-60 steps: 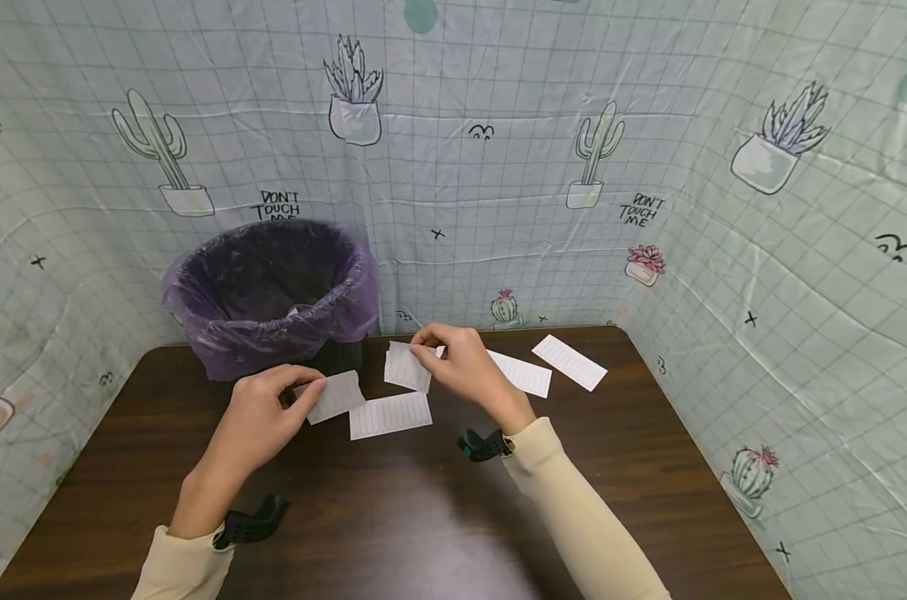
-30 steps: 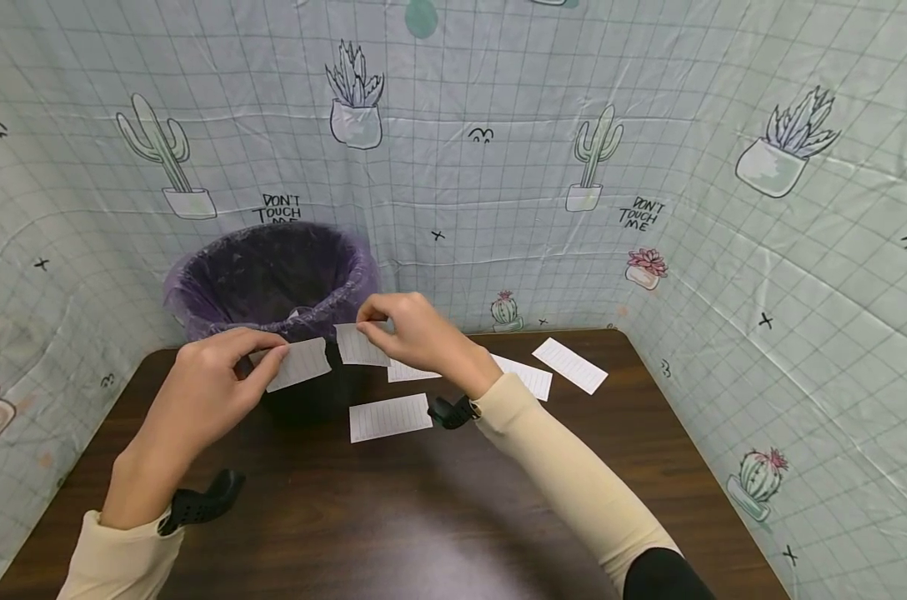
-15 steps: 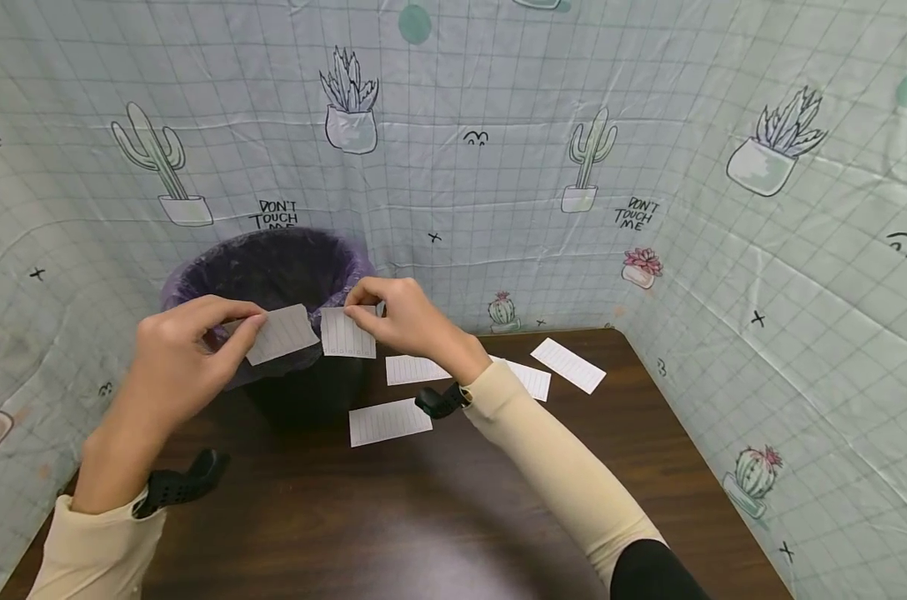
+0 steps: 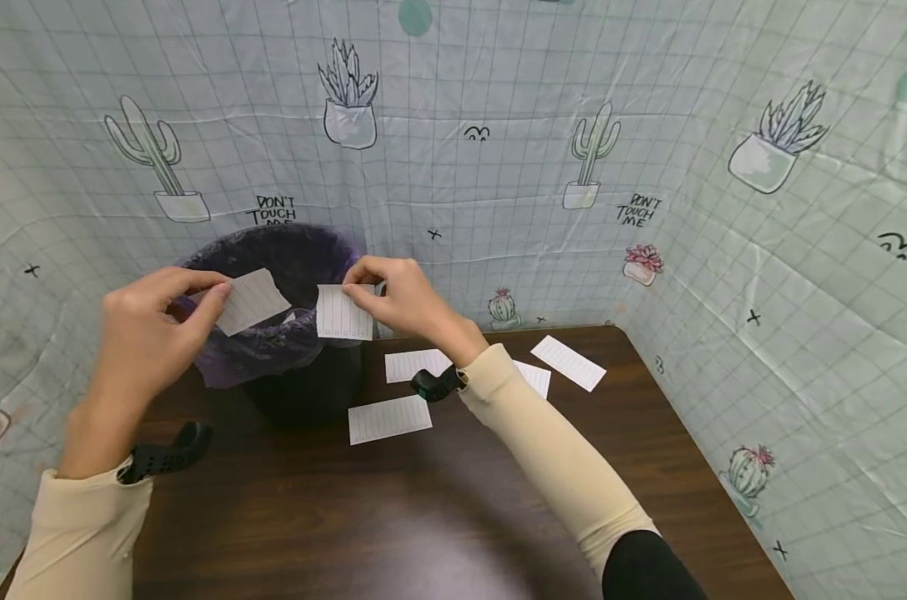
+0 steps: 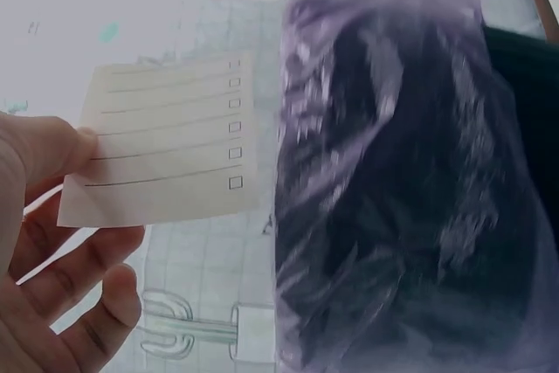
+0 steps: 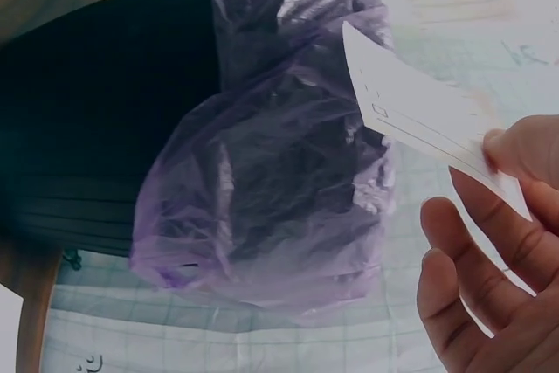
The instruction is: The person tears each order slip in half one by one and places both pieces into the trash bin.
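My left hand (image 4: 153,329) pinches a torn half of a lined checklist slip (image 4: 254,302) between thumb and fingers. It hangs over the left part of a black trash bin (image 4: 307,387) lined with a purple bag (image 4: 254,358). The left wrist view shows rules and small check boxes on this paper half (image 5: 170,141). My right hand (image 4: 401,296) pinches the other paper half (image 4: 344,312) at the bin's right front rim. In the right wrist view that paper half (image 6: 424,111) curls slightly beside the purple liner (image 6: 271,172).
Several whole lined slips lie on the brown table (image 4: 393,517): one slip (image 4: 389,419) in front of the bin, another slip (image 4: 416,364) behind it, and one slip (image 4: 568,362) at the far right. A patterned curtain (image 4: 453,167) encloses the table's back and sides.
Both hands have lifted the two paper halves from the table and carried them up and leftward to the bin. The left half now overlaps the bin's opening. The slips on the table stay put.
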A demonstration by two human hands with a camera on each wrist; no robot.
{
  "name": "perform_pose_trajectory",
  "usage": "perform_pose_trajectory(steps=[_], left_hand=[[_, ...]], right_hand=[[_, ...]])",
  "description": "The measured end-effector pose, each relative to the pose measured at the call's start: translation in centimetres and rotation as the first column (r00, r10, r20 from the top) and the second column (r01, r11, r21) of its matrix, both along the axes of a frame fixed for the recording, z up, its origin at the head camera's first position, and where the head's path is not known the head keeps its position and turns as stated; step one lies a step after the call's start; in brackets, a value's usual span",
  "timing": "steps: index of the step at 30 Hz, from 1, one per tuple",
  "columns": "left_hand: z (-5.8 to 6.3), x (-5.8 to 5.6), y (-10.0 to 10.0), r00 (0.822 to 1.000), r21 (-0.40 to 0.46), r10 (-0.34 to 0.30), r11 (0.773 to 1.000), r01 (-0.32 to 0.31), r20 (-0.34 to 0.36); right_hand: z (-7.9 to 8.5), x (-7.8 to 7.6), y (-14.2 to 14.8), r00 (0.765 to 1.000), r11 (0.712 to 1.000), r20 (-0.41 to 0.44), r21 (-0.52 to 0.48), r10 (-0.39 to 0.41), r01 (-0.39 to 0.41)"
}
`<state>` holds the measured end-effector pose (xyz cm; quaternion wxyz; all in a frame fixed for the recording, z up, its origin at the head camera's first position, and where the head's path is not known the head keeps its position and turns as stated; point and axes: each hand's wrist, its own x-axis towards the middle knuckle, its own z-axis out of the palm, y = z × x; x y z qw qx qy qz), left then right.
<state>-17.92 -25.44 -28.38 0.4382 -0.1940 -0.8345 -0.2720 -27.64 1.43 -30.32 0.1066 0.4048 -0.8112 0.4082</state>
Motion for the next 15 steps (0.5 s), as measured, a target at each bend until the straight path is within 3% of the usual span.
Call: perform_pose_trajectory(steps=[15], left_hand=[[-0.3,-1.2,-1.4,0.998,0.027,0.07,0.997,-0.07,-0.009]], right_hand=[[2.0,-0.2,-0.1,0.999,0.999,-0.019,-0.045,-0.029,0.028]])
